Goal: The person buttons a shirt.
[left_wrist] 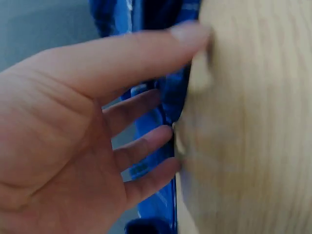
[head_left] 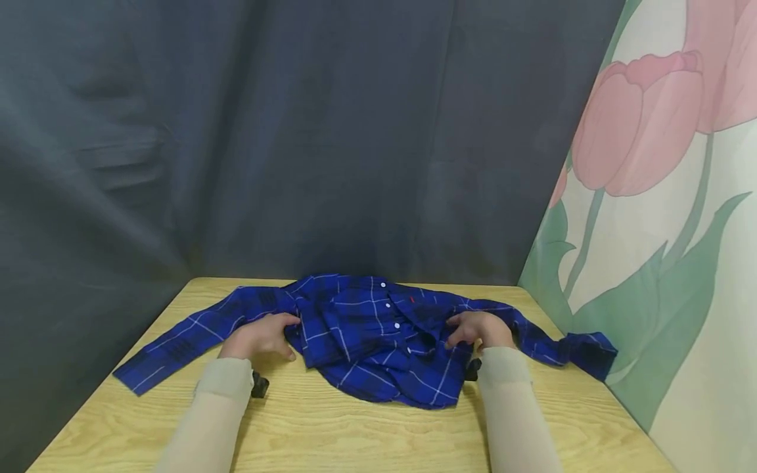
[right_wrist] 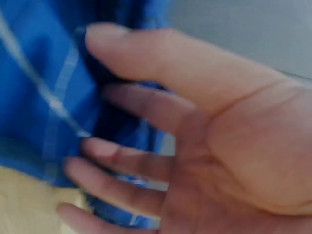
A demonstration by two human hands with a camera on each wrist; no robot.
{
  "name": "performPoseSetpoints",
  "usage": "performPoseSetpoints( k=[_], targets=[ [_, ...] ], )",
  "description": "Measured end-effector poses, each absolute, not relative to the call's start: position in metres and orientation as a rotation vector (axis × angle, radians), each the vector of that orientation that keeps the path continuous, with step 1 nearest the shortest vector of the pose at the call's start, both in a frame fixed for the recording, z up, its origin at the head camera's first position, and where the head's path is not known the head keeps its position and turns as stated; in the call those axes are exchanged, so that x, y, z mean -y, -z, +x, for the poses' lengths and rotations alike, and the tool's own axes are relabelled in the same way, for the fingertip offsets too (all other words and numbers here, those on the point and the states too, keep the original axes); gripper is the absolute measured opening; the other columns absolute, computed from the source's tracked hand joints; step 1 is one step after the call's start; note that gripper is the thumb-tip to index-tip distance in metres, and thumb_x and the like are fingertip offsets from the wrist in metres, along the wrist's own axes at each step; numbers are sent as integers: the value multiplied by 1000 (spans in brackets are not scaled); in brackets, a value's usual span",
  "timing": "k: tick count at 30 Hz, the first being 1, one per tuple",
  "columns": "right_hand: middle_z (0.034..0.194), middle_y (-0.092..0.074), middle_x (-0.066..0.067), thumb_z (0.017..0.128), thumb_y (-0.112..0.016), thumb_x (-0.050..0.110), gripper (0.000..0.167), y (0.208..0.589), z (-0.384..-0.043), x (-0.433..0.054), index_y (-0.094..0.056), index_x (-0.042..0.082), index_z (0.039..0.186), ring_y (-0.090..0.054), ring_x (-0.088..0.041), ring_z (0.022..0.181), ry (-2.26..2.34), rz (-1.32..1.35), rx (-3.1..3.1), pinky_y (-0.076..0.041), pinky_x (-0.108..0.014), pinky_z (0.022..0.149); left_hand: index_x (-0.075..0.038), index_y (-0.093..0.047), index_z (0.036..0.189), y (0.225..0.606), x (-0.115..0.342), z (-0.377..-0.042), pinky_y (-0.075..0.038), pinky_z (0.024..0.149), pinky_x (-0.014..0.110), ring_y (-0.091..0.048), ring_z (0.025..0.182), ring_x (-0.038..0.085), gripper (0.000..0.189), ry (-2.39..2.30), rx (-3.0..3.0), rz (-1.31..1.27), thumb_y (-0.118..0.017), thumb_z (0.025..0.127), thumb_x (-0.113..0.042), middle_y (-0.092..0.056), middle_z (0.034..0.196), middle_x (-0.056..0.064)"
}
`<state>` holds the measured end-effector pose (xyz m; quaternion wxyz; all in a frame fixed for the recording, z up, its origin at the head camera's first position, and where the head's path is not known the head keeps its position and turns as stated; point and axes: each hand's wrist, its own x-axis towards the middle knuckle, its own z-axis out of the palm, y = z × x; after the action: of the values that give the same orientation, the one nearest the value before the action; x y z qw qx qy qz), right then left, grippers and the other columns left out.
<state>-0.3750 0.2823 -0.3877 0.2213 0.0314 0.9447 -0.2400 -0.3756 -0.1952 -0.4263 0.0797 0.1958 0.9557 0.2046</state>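
Note:
A blue plaid shirt [head_left: 361,322] with white buttons lies rumpled on the table, both sleeves spread out to the sides. At its left side, below the left sleeve [head_left: 195,328], is my left hand [head_left: 265,336]. Thumb and fingers of that hand [left_wrist: 73,122] are apart, with fingertips right by the cloth's edge and nothing gripped. My right hand [head_left: 478,326] is over the shirt's right side, near the start of the right sleeve [head_left: 538,345]. Its fingers [right_wrist: 131,156] are spread and loosely bent against the blue cloth, without closing on it.
The light wooden table [head_left: 355,440] runs back to a dark grey curtain [head_left: 355,144]. A wall painted with pink tulips [head_left: 639,131] borders it on the right, and the right cuff [head_left: 594,355] lies close to that wall.

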Motion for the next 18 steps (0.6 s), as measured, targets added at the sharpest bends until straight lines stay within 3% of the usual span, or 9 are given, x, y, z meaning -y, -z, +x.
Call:
performPoseSetpoints(
  k=[2, 4, 6, 8, 10, 13, 15, 18],
  targets=[
    [168, -42, -31, 84, -92, 29, 91, 391, -378, -278, -49, 14, 163, -55, -48, 143, 655, 54, -2619, -57, -60, 108, -1, -68, 141, 428, 192, -377, -47, 119, 63, -57, 141, 51, 68, -619, -2875, 586, -94, 80, -17, -65, 147, 25],
    [172, -36, -31, 80, -95, 29, 99, 393, -379, -273, -46, 14, 165, -47, -51, 151, 623, 7, -2623, -52, -65, 115, -2, -75, 123, 428, 189, -378, -57, 102, 50, -69, 115, 38, 46, -629, -2888, 596, -92, 82, -15, -74, 122, 17],
    [172, -37, -30, 77, -97, 30, 103, 393, -380, -267, -46, 12, 164, -42, -52, 155, 580, -5, -2639, -47, -67, 119, -4, -77, 102, 426, 184, -379, -54, 80, 38, -65, 86, 24, 22, -637, -2893, 617, -89, 85, -12, -72, 94, 7],
    [169, -41, -31, 75, -98, 36, 102, 393, -379, -261, -50, 6, 160, -45, -52, 153, 482, 45, -2679, -46, -66, 120, -7, -72, 86, 422, 181, -377, -43, 69, 30, -53, 72, 16, 14, -643, -2866, 611, -85, 89, -9, -60, 76, -1],
    [163, -48, -32, 73, -100, 40, 101, 392, -376, -255, -55, -3, 152, -53, -49, 146, 413, 193, -2701, -50, -61, 119, -11, -64, 75, 418, 179, -375, -37, 66, 27, -46, 67, 13, 25, -636, -2827, 620, -81, 92, -7, -52, 70, -5],
    [149, -60, -33, 70, -102, 46, 97, 392, -373, -249, -62, -13, 136, -65, -42, 125, 314, 389, -2719, -56, -54, 113, -13, -55, 75, 410, 179, -373, -35, 66, 28, -41, 66, 13, 30, -696, -2730, 636, -73, 97, -7, -45, 72, -5],
    [141, -66, -30, 73, -101, 40, 93, 392, -373, -250, -60, -12, 139, -70, -37, 114, 356, 401, -2693, -61, -50, 106, -13, -51, 77, 404, 180, -372, -33, 67, 30, -39, 68, 15, 29, -806, -2658, 630, -69, 99, -8, -43, 76, -3],
    [140, -66, -29, 85, -92, 22, 81, 393, -375, -256, -54, -7, 150, -71, -34, 103, 486, 218, -2661, -65, -46, 92, -11, -50, 84, 396, 178, -373, -33, 71, 33, -38, 73, 17, 23, -1004, -2591, 623, -65, 101, -11, -41, 83, -2]
  ],
)
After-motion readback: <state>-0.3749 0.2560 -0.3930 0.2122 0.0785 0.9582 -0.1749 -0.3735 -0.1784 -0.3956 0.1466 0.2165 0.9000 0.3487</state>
